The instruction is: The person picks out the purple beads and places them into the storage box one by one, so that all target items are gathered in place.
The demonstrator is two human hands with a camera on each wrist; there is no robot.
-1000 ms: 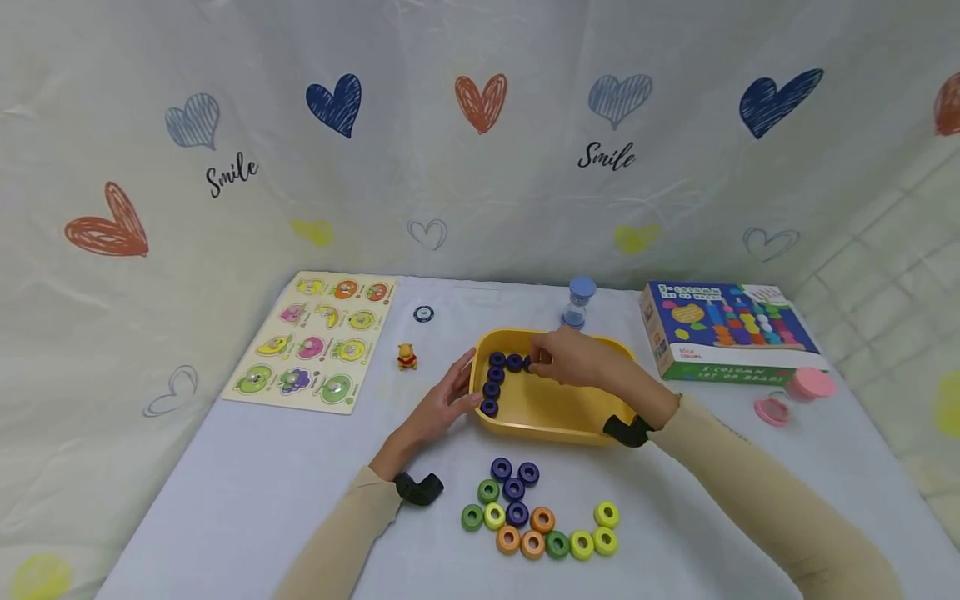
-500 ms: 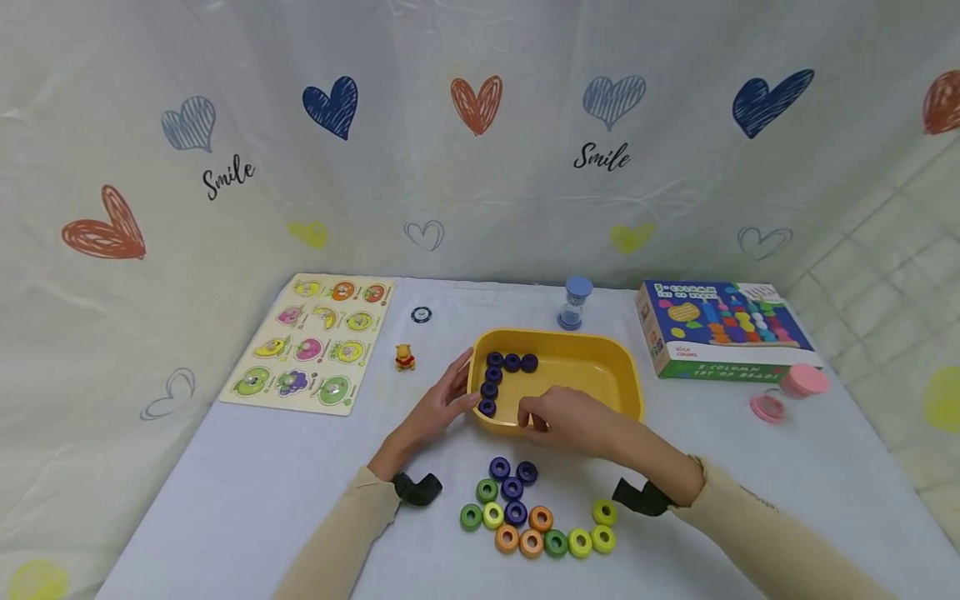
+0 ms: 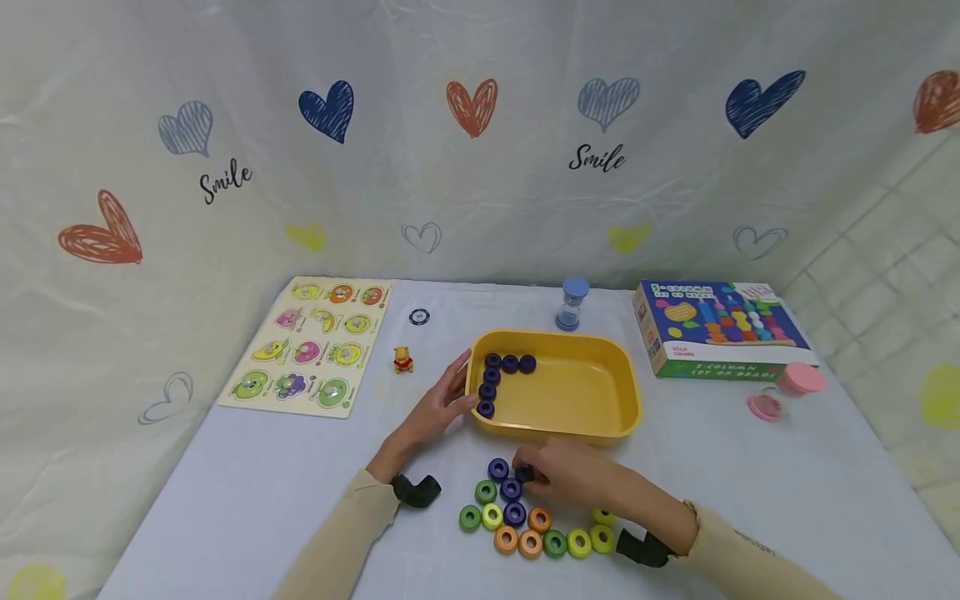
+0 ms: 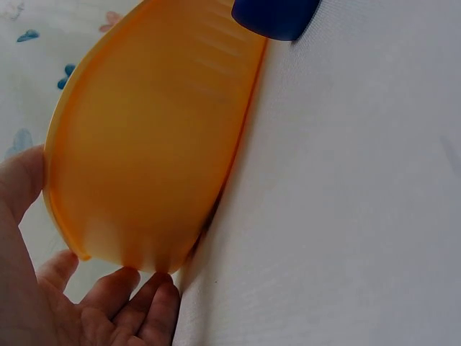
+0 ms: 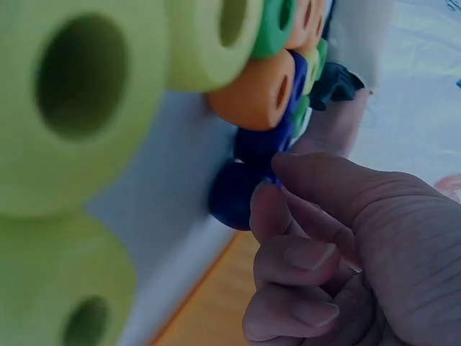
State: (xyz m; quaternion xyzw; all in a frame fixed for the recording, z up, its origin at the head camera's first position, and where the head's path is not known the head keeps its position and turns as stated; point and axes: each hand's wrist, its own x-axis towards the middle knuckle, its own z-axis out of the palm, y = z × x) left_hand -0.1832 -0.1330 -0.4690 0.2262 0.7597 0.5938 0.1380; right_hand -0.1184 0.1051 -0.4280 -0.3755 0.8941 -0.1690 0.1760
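Observation:
My left hand (image 3: 438, 408) rests against the left end of a yellow tray (image 3: 630, 392). In the left wrist view its thumb and fingertips touch the tray's outer wall (image 4: 144, 144). Several dark blue ring beads (image 3: 510, 363) stand inside, in an L along the left and back walls. In front of the tray my right hand (image 3: 573, 475) pinches another dark blue bead (image 5: 230, 194) between thumb and forefinger, at the top of the loose group. Beside it lie more dark blue beads (image 3: 512, 489), with orange (image 3: 530, 546), green (image 3: 555, 544) and yellow beads (image 3: 579, 543) nearer me.
A fruit puzzle board (image 3: 303, 350) lies at the left. Near it are a small bear figure (image 3: 402, 360) and a round chip (image 3: 419, 317). Behind the tray stands a blue sand timer (image 3: 572, 304). A bead-set box (image 3: 723, 329) and a pink timer (image 3: 787, 392) are at the right.
My right hand has come out of the tray toward me, leaving a dark blue bead in the back row, and now pinches another one in front. The left hand has stayed at the tray.

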